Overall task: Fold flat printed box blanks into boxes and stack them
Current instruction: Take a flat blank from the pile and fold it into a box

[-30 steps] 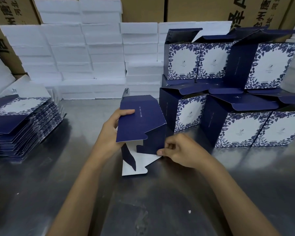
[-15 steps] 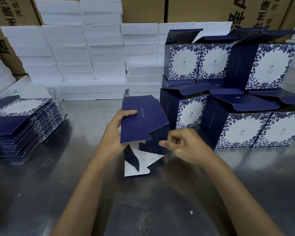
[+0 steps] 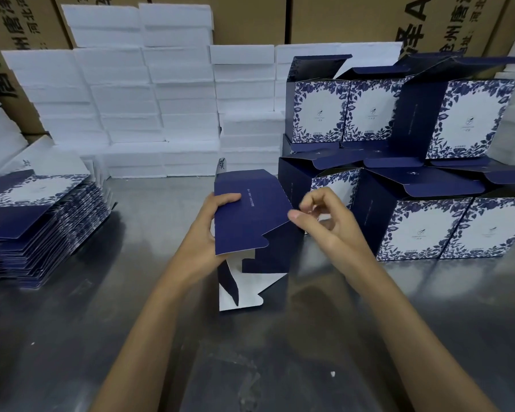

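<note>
I'm looking at a packing workshop or small warehouse. My work surface is a scuffed metal table (image 3: 72, 337). Brown shipping cartons (image 3: 250, 19) with large printed characters wall off the back, and white foam blocks (image 3: 125, 108) are stacked in rows against them. At my left lies a thick pile of flat box blanks (image 3: 39, 221); at my right, folded blue floral boxes (image 3: 446, 203) stand two tiers high.

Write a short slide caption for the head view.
Left hand holds a half-folded navy box blank; right hand hovers beside it.
</note>
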